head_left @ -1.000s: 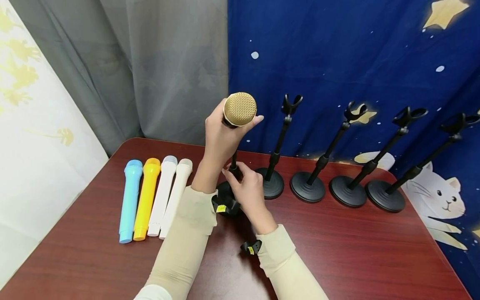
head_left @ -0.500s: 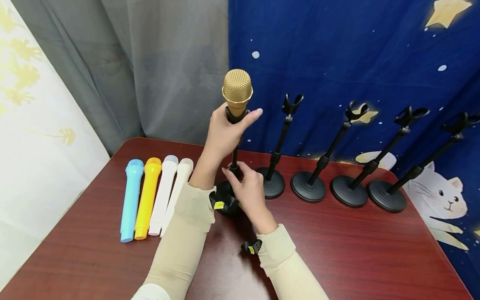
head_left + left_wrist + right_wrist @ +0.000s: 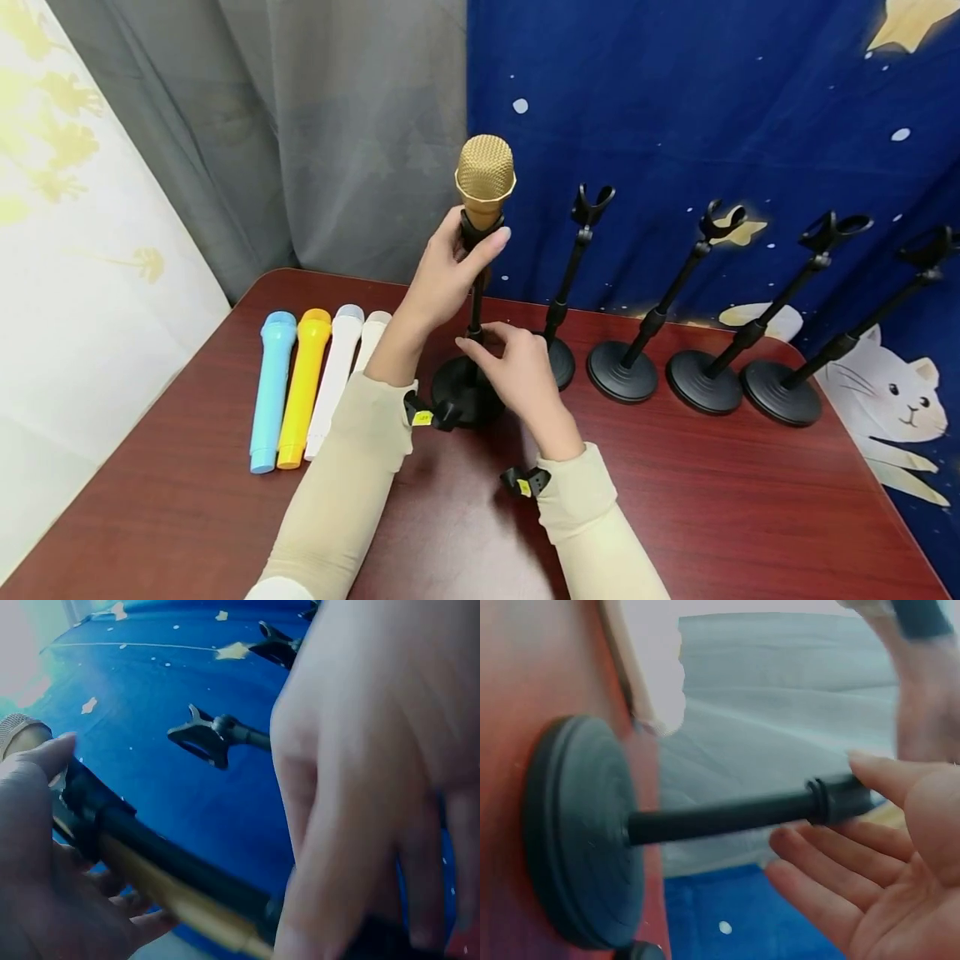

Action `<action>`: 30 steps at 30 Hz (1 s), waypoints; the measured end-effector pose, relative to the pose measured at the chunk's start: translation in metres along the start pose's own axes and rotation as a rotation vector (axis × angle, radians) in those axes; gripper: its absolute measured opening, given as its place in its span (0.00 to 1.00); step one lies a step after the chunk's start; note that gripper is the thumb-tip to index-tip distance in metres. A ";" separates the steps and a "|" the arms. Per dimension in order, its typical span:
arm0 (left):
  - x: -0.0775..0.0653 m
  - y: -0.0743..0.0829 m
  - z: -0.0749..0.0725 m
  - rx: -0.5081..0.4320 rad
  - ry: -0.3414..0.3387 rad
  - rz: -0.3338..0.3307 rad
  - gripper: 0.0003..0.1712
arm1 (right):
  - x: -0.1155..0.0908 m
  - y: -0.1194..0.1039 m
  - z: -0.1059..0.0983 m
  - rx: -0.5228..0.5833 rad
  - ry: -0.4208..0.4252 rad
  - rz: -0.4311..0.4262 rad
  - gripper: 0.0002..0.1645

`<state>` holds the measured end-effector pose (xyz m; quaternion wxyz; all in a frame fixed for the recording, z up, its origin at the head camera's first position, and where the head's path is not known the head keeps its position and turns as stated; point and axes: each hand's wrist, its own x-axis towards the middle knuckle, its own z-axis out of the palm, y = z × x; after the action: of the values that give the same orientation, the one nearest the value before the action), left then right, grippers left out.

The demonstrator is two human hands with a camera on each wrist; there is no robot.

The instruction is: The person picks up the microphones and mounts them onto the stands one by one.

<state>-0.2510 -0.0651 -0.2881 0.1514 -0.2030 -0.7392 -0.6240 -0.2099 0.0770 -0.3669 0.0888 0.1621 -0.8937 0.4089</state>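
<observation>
A gold microphone [image 3: 486,171] sits head up in the clip of a black microphone stand [image 3: 459,398]. My left hand [image 3: 431,283] holds it at the clip, thumb in front and fingers behind. In the left wrist view, the microphone's gold handle [image 3: 172,896] slants down alongside the stand's pole. Lower down, my right hand [image 3: 525,367] has its thumb and fingers around the stand's collar [image 3: 840,799]. The right wrist view shows the thumb touching that collar, the other fingers loosely bent behind it. The round base [image 3: 585,832] rests on the table.
To the left lie a blue microphone [image 3: 272,392], a yellow microphone [image 3: 305,387] and two whitish ones, partly behind my left arm. Several black stands with bare clips, such as this near one [image 3: 573,275], line the table's [image 3: 675,517] back right. Grey and blue curtains hang behind.
The gold microphone has tipped from pointing toward the camera to nearly upright, its head rising. My left hand has turned with it and lowered slightly at the clip. My right hand stays at the collar.
</observation>
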 end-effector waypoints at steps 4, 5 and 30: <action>-0.013 -0.004 -0.011 0.033 0.106 0.001 0.25 | 0.001 0.007 -0.007 0.006 -0.135 0.078 0.29; -0.017 -0.004 -0.013 0.046 0.150 0.003 0.23 | 0.001 0.010 -0.008 0.001 -0.167 0.095 0.31; -0.060 -0.056 -0.028 0.060 -0.384 -0.218 0.23 | -0.002 0.038 0.020 -0.242 -0.571 0.031 0.66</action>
<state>-0.2264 -0.1070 -0.3601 -0.0545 -0.2325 -0.7904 -0.5641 -0.2221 0.0858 -0.4073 -0.1534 0.2450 -0.9270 0.2390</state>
